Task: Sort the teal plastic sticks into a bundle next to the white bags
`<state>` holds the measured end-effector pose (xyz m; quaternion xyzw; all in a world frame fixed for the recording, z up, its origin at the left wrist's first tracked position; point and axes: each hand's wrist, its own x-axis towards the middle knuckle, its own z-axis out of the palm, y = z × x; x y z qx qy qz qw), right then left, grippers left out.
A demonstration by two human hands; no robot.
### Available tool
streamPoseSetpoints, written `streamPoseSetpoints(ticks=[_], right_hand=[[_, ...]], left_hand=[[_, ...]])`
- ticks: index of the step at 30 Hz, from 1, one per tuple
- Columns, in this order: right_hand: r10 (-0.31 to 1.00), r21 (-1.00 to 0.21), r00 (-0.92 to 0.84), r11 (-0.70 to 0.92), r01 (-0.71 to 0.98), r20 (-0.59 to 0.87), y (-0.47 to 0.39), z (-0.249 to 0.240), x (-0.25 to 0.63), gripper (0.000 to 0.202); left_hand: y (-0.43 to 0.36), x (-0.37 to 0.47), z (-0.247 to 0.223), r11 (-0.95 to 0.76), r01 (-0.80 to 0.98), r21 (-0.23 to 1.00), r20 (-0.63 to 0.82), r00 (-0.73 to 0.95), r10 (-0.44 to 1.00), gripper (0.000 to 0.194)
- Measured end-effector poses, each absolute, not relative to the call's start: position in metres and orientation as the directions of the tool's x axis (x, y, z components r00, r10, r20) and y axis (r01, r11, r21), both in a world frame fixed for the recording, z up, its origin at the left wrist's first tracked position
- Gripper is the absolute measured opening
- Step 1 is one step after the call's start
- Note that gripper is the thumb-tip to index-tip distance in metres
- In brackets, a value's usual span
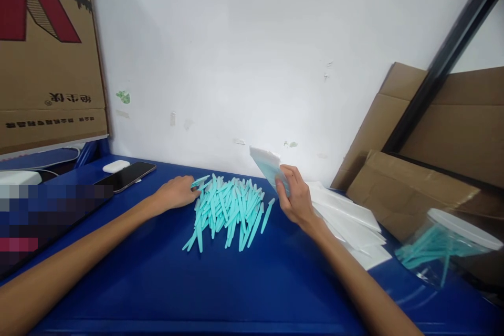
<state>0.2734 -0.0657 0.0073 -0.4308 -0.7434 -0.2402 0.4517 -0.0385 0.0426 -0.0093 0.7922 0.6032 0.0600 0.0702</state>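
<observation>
A heap of slim teal sticks with pale tips [226, 210] lies on the blue tabletop [236, 289]. At the heap's left edge, my left hand [179, 191] is closed on a few teal sticks [201, 182], its fingertips partly hidden behind them. My right hand [294, 197], raised to the right of the heap, pinches a translucent plastic bag [268, 163] between thumb and fingers. The bag's upper edge is whitish and its lower part looks pale teal; whether anything is inside I cannot tell. One loose stick [268, 215] lies just right of the heap.
White flat bags [350, 218] are stacked beside my right forearm. A clear tub with a white lid [464, 228] holds more teal sticks at far right. A phone [129, 176] and a white case [116, 166] lie at left. Cardboard [425, 184] and a wall [236, 63] border the table.
</observation>
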Motion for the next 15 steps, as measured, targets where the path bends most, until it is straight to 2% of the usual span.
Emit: streamPoseSetpoints(ticks=[15], right_hand=[[0.459,-0.047,-0.244,0.536,0.843,0.855,-0.066,0.007,0.272,0.027]], left_hand=[[0.031,-0.042,0.007,-0.188,0.967,0.172,-0.158,0.215,0.964,0.026]])
